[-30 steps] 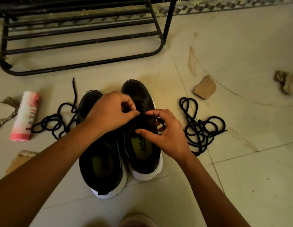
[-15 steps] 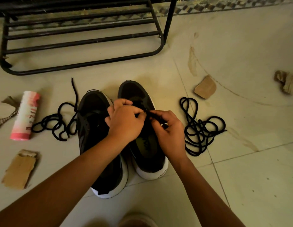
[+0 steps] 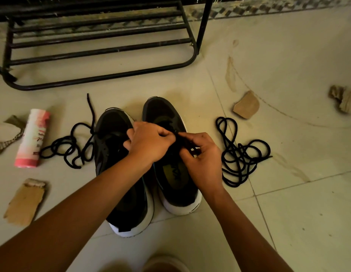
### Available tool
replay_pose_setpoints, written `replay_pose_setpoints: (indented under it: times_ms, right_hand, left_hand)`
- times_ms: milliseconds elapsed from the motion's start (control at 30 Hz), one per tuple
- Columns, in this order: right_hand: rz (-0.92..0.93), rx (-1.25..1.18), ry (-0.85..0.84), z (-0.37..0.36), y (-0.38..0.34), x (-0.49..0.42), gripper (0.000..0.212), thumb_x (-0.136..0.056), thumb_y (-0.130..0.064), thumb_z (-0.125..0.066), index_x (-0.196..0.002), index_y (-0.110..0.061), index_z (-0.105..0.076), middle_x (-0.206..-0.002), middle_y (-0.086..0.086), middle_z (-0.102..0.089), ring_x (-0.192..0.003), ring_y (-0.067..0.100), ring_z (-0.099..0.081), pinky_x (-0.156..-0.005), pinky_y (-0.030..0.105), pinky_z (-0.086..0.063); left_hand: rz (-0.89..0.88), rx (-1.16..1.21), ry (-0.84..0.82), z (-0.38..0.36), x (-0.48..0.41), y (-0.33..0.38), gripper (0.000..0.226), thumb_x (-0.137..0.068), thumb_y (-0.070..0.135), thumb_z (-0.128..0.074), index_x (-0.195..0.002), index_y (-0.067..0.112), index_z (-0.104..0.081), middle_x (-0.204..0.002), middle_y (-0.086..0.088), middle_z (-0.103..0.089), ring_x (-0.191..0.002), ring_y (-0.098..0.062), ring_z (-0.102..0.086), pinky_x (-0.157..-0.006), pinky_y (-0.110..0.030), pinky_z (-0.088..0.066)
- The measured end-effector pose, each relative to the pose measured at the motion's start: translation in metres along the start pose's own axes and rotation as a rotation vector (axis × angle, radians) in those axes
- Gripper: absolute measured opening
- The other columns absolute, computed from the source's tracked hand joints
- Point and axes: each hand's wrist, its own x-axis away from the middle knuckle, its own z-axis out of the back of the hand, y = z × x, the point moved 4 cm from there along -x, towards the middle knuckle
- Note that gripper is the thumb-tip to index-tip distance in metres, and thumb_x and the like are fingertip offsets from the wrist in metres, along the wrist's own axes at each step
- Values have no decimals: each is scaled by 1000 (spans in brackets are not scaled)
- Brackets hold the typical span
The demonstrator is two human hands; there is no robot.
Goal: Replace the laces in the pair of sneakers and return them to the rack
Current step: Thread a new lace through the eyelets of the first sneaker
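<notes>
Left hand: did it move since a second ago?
Yes. The left hand slid right, off the left sneaker and toward the right sneaker. The rack stayed put.

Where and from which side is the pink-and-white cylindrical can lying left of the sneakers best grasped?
Probably around its middle, from above: the pink-and-white cylindrical can lies on its side, long axis pointing roughly away, so fingers close across its round body.
</notes>
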Motion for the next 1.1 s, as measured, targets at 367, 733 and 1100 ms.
replay_pose_setpoints:
  times_ms: [367, 733, 1100]
  right_hand:
    - [128, 280, 134, -3, -5, 6, 28, -70, -6, -69, -96, -19, -69, -105, -3, -55, -98, 15, -52, -75, 15, -42]
    - [101, 280, 146, -2, -4, 6, 25, -75, -10, -72, -98, -20, -72, -106, -3, -55, -99, 10, -46, -76, 7, -32]
    - [81, 309, 144, -10, -12, 12, 33, -76, -5, -64, -105, -21, -67, -96, -3, -53, -84, 16, -55, -63, 31, -51]
  left_hand:
    - [-355, -545, 204, 4, 4, 8, 26, -87, 36, -52, -98, 19, -68, -125, -3, -31, -120, -24, -24, -100, -39, -18]
    - [-102, -96, 11, 7, 2, -2, 5, -87, 38, -61, -86, 33, -64, -134, 4, -28, -127, -22, -22, -96, -33, -17]
    - [-369, -689, 170, -1, 9, 11, 35, -89, 38, -45, -109, 13, -59, -127, -10, -30, -122, -30, -24, -104, -44, -18]
